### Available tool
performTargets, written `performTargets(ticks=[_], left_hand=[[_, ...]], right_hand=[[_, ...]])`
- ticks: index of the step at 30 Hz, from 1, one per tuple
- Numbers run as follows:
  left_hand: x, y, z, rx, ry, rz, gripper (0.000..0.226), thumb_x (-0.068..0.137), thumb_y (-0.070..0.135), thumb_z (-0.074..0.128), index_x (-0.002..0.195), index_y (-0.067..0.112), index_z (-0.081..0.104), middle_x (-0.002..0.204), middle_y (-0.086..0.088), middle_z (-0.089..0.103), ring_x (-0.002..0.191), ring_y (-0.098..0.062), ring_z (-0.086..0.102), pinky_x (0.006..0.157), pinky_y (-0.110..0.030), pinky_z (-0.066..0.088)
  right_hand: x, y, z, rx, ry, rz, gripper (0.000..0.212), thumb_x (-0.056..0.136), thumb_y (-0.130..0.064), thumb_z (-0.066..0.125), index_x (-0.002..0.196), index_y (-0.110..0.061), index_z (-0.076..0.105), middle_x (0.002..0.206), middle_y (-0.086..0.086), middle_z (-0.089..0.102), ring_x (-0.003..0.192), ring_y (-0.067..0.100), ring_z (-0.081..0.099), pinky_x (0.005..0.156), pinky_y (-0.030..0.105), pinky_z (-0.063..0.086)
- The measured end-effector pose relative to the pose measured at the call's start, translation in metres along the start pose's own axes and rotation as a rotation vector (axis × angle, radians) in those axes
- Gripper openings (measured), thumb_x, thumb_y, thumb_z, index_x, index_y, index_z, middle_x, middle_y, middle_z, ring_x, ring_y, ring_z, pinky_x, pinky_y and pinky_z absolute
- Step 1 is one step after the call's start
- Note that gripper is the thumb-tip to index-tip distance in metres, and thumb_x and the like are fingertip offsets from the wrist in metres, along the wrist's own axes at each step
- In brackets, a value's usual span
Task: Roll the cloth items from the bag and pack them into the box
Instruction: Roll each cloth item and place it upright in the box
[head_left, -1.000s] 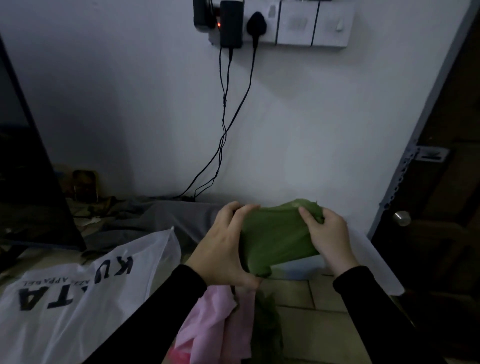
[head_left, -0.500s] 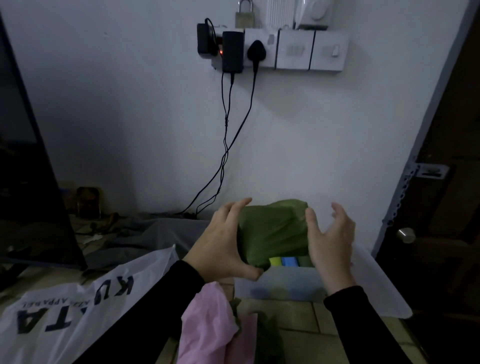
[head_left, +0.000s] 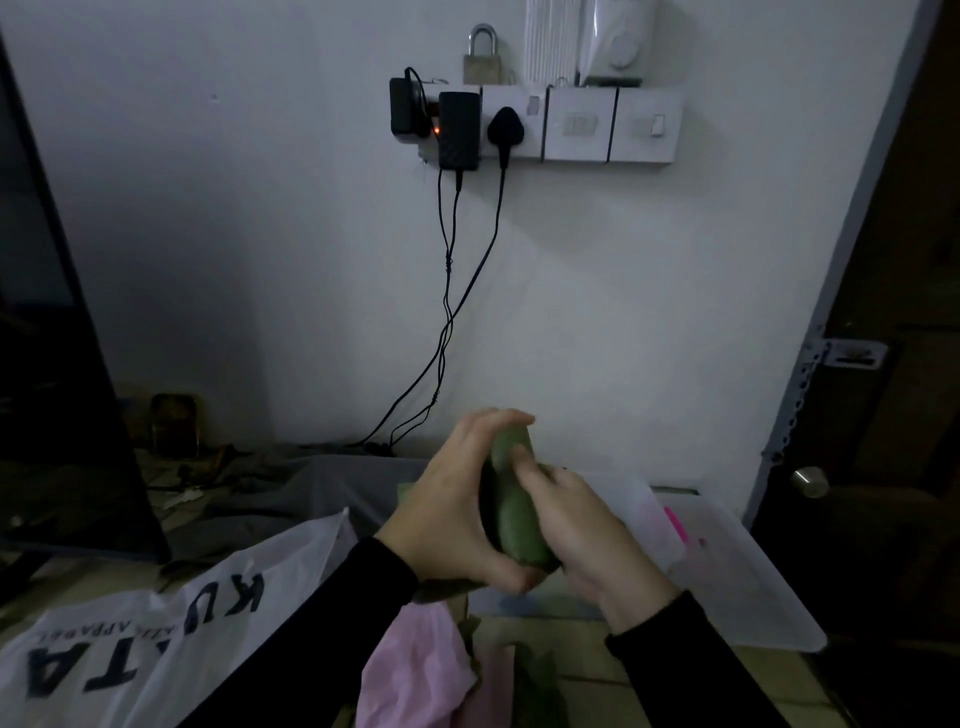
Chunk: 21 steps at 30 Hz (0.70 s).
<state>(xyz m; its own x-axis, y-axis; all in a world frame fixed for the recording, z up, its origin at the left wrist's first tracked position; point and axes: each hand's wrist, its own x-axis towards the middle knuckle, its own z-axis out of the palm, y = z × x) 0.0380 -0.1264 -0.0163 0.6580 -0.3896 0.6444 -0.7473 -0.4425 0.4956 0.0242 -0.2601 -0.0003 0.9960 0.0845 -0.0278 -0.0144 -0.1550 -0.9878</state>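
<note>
Both hands (head_left: 524, 525) clasp a rolled green cloth (head_left: 511, 512).

Single head-worn view, looking forward and down, close over both hands

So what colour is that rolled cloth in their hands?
Green, seen from the head camera: the rolled cloth.

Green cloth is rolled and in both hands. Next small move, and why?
Probably lower the green roll forward and right into the clear box. The left hand and right hand grip it as a tight bundle, held above the box's near edge. The pink cloth below lies unrolled, so it likely comes after.
</note>
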Motion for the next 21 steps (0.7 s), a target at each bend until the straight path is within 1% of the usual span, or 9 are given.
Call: performTargets(ticks=[3, 5, 7, 9, 12, 14, 15, 18, 21], left_hand=[[-0.004, -0.003, 0.012, -0.264, 0.065, -0.087, 0.1, 0.042, 0.023, 0.084, 0.13, 0.024, 0.037, 0.121, 0.0, 0.047, 0.109, -0.016, 0.055, 0.091, -0.034, 0.05], [-0.005, -0.004, 0.02, -0.401, 0.043, -0.183, 0.101, 0.045, 0.023, 0.083, 0.133, 0.026, 0.034, 0.124, 0.002, 0.045, 0.11, -0.01, 0.055, 0.089, -0.026, 0.05], [-0.004, -0.004, 0.02, -0.444, -0.038, -0.305, 0.109, 0.047, 0.029, 0.083, 0.14, 0.031, 0.026, 0.131, 0.005, 0.042, 0.113, -0.004, 0.053, 0.091, -0.021, 0.048], [-0.001, -0.004, 0.016, -0.252, -0.165, -0.368, 0.12, 0.047, 0.043, 0.081, 0.147, 0.037, 0.015, 0.14, 0.01, 0.035, 0.122, -0.004, 0.044, 0.107, -0.029, 0.039], [0.006, 0.004, 0.016, 0.261, -0.28, -0.248, 0.129, 0.052, 0.054, 0.079, 0.153, 0.025, 0.003, 0.151, 0.016, 0.018, 0.135, -0.004, 0.024, 0.118, -0.035, 0.015], [0.01, 0.008, 0.017, 0.381, -0.238, -0.157, 0.131, 0.052, 0.055, 0.08, 0.153, 0.018, 0.005, 0.152, 0.012, 0.021, 0.135, -0.005, 0.026, 0.117, -0.033, 0.019], [0.011, 0.007, 0.016, 0.387, -0.209, -0.133, 0.131, 0.049, 0.057, 0.078, 0.153, 0.018, 0.009, 0.149, 0.012, 0.026, 0.131, -0.004, 0.031, 0.115, -0.033, 0.024], [0.008, 0.005, 0.015, 0.033, -0.094, -0.201, 0.124, 0.042, 0.052, 0.077, 0.15, 0.026, 0.024, 0.14, 0.013, 0.041, 0.121, -0.001, 0.044, 0.108, -0.032, 0.038], [-0.004, -0.002, 0.03, -0.458, 0.025, -0.313, 0.119, 0.044, 0.037, 0.085, 0.148, 0.03, 0.027, 0.142, 0.005, 0.046, 0.126, -0.008, 0.051, 0.103, -0.03, 0.046]], right_hand=[[0.005, 0.001, -0.009, 0.394, -0.126, 0.173, 0.038, 0.095, -0.039, 0.051, 0.097, -0.006, 0.068, 0.092, 0.013, 0.074, 0.088, 0.024, 0.071, 0.078, 0.034, 0.056], [0.009, 0.005, -0.012, 0.493, -0.169, 0.252, 0.042, 0.092, -0.039, 0.055, 0.11, -0.003, 0.066, 0.104, 0.018, 0.072, 0.096, 0.028, 0.069, 0.083, 0.037, 0.055], [0.012, 0.009, -0.015, 0.531, -0.191, 0.274, 0.042, 0.089, -0.039, 0.059, 0.111, -0.004, 0.066, 0.107, 0.019, 0.071, 0.098, 0.03, 0.068, 0.087, 0.04, 0.054], [0.014, 0.014, -0.016, 0.433, -0.111, 0.249, 0.039, 0.088, -0.039, 0.061, 0.103, -0.004, 0.069, 0.098, 0.017, 0.073, 0.09, 0.028, 0.069, 0.083, 0.038, 0.055], [0.015, 0.019, -0.013, -0.046, 0.038, 0.087, 0.043, 0.086, -0.047, 0.06, 0.102, -0.008, 0.068, 0.094, 0.01, 0.073, 0.088, 0.024, 0.069, 0.086, 0.041, 0.055], [0.014, 0.019, -0.012, -0.172, 0.079, 0.027, 0.044, 0.085, -0.051, 0.058, 0.101, -0.012, 0.067, 0.097, 0.008, 0.072, 0.092, 0.024, 0.067, 0.09, 0.044, 0.053], [0.013, 0.017, -0.014, -0.082, 0.064, 0.04, 0.042, 0.085, -0.05, 0.06, 0.1, -0.012, 0.068, 0.097, 0.009, 0.072, 0.092, 0.024, 0.068, 0.09, 0.043, 0.053], [0.012, 0.01, -0.022, 0.389, -0.115, 0.159, 0.044, 0.084, -0.046, 0.064, 0.103, -0.007, 0.071, 0.101, 0.014, 0.074, 0.098, 0.027, 0.069, 0.09, 0.039, 0.054], [0.013, 0.012, -0.023, 0.563, -0.199, 0.241, 0.049, 0.084, -0.05, 0.062, 0.113, -0.01, 0.068, 0.111, 0.016, 0.07, 0.104, 0.028, 0.067, 0.084, 0.04, 0.054]])
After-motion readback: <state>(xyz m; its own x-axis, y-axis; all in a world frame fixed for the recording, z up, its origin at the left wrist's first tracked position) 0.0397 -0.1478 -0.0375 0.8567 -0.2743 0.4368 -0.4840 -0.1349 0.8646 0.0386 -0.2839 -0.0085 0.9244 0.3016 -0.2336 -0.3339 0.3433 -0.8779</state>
